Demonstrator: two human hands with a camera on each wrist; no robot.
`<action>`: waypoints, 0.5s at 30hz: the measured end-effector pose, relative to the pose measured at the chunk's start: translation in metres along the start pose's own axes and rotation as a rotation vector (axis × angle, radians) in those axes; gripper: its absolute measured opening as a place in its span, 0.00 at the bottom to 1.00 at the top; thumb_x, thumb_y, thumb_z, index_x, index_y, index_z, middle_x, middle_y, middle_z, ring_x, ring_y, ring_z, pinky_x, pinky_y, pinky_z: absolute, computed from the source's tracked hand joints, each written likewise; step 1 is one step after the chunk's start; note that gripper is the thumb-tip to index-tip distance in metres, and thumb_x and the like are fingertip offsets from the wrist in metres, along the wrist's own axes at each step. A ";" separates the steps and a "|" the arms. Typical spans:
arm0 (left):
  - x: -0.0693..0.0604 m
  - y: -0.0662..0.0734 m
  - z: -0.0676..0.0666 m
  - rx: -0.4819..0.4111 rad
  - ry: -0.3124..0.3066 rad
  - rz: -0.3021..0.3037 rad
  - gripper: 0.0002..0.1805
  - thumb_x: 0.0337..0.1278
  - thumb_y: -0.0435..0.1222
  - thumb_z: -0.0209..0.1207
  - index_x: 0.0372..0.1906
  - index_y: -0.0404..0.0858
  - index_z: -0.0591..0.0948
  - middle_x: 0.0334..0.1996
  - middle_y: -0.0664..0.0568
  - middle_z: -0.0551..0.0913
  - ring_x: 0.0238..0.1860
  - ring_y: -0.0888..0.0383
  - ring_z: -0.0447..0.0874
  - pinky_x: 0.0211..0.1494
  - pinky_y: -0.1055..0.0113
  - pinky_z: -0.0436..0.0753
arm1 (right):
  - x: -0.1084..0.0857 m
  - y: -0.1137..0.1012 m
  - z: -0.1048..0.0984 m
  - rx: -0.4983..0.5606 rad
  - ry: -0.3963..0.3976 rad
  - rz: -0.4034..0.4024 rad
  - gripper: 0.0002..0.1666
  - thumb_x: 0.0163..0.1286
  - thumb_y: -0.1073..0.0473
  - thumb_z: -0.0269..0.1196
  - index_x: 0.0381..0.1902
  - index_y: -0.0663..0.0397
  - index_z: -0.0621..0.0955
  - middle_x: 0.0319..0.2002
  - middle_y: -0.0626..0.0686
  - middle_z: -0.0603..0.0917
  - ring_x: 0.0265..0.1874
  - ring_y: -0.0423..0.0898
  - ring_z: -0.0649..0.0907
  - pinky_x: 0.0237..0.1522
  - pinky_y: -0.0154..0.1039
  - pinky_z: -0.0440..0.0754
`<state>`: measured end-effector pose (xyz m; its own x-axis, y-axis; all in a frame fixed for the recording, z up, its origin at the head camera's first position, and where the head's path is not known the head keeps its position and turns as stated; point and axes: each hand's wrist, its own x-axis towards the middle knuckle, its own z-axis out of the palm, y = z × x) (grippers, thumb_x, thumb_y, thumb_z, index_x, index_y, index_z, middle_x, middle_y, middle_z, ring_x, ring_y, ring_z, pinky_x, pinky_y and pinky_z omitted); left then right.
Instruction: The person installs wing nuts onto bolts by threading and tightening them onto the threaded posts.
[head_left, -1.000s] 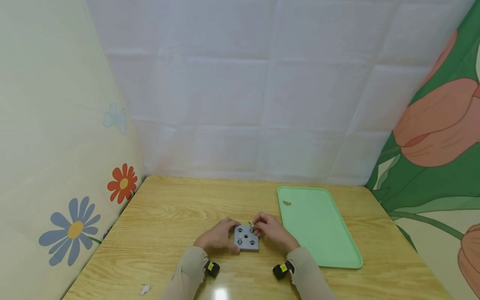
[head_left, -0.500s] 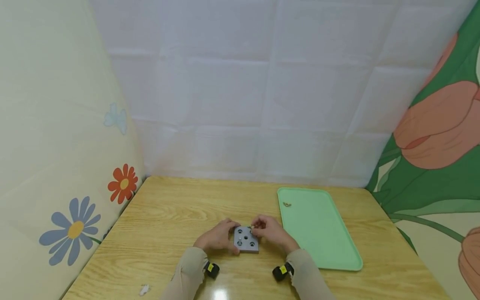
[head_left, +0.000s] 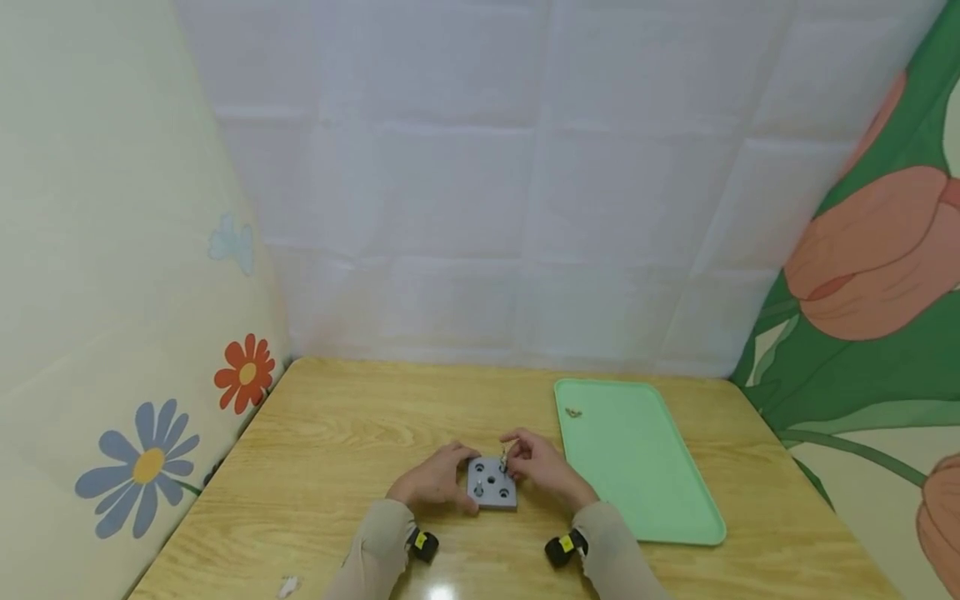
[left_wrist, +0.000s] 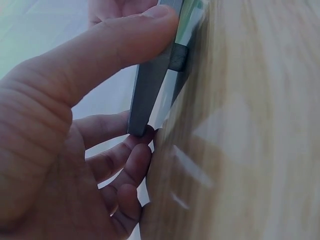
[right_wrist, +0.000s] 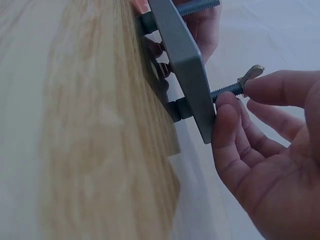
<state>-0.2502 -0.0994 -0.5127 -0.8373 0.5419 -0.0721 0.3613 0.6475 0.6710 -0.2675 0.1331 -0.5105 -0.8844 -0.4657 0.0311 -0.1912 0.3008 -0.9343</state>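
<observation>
A grey square metal plate [head_left: 492,501] with several holes lies between the hands on the table. My left hand [head_left: 437,479] grips its left side, thumb at the near edge and fingers at the far edge. Two threaded bolts stand up through the plate: a bare one [head_left: 479,489] near left, and another bolt [right_wrist: 227,93] far right. On that second bolt's end sits a brass wing nut [right_wrist: 251,74]. My right hand [head_left: 546,469] holds the wing nut with its fingertips, other fingers close around the bolt. Black bolt heads [right_wrist: 183,107] show under the plate.
At the right lies a light green tray [head_left: 637,467], with a small brass piece [head_left: 573,412], likely a wing nut, near its far left corner. A small white scrap [head_left: 288,587] lies at the table's near left. Fabric walls surround the wooden table [head_left: 360,417].
The right fingers, closed over the bolt's top half a second ago, have now spread a little, and the wing nut and bolt show again. The left hand and plate stay put.
</observation>
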 end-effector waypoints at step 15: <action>-0.001 0.001 0.001 -0.017 0.000 -0.024 0.44 0.34 0.49 0.75 0.63 0.42 0.71 0.56 0.52 0.71 0.60 0.51 0.66 0.63 0.51 0.65 | -0.001 0.003 0.002 -0.098 0.019 0.053 0.07 0.62 0.62 0.65 0.38 0.56 0.79 0.31 0.50 0.78 0.31 0.45 0.77 0.33 0.38 0.76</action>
<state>-0.2484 -0.0987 -0.5126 -0.8456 0.5265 -0.0883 0.3343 0.6512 0.6813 -0.2660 0.1326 -0.5139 -0.9020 -0.4317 -0.0096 -0.1844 0.4051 -0.8955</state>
